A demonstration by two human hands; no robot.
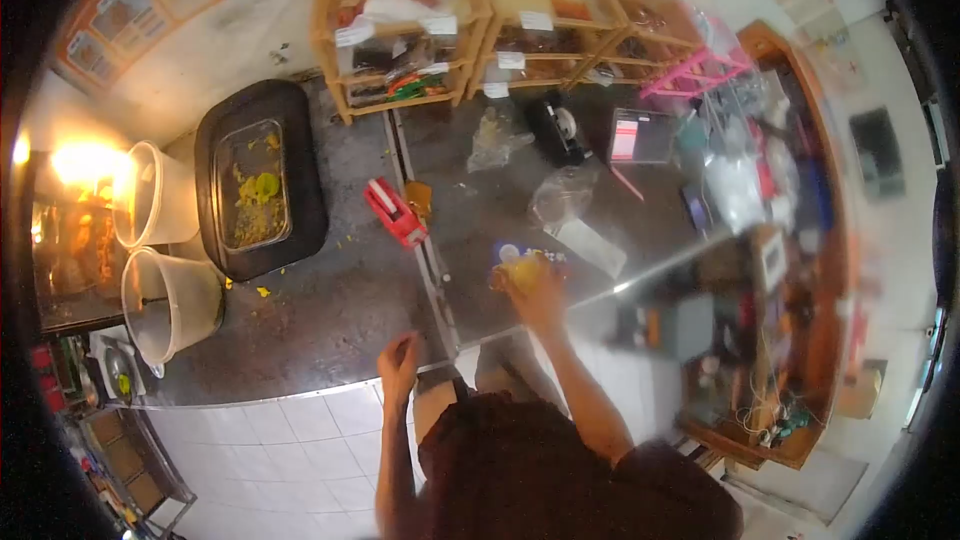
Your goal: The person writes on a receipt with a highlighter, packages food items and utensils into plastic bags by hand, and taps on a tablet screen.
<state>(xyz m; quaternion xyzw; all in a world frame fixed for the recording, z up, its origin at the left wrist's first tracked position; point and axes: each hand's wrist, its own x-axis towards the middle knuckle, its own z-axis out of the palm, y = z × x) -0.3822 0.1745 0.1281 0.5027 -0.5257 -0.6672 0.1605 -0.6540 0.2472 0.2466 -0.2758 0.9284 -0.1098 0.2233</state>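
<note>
My right hand [538, 295] is over the dark counter, its fingers closed on a small yellowish item [522, 273]. Just behind that item lies a blue printed packet or card [512, 253]. My left hand [400, 355] hovers at the counter's front edge, fingers curled together; whether anything small is between them cannot be made out. A red tape dispenser [395, 212] lies beyond my left hand, beside a brown-orange piece [418, 200]. To the right of the blue packet are a white strip [590, 245] and a clear plastic bag [563, 195].
At the left are a black tray [212, 230] with yellow-green scraps and two white buckets [172, 305]. Wooden shelves [480, 30] line the back. A black tape dispenser [556, 130], a phone-like screen [640, 137], a pink basket [695, 72] and plastic bags [735, 180] stand farther right.
</note>
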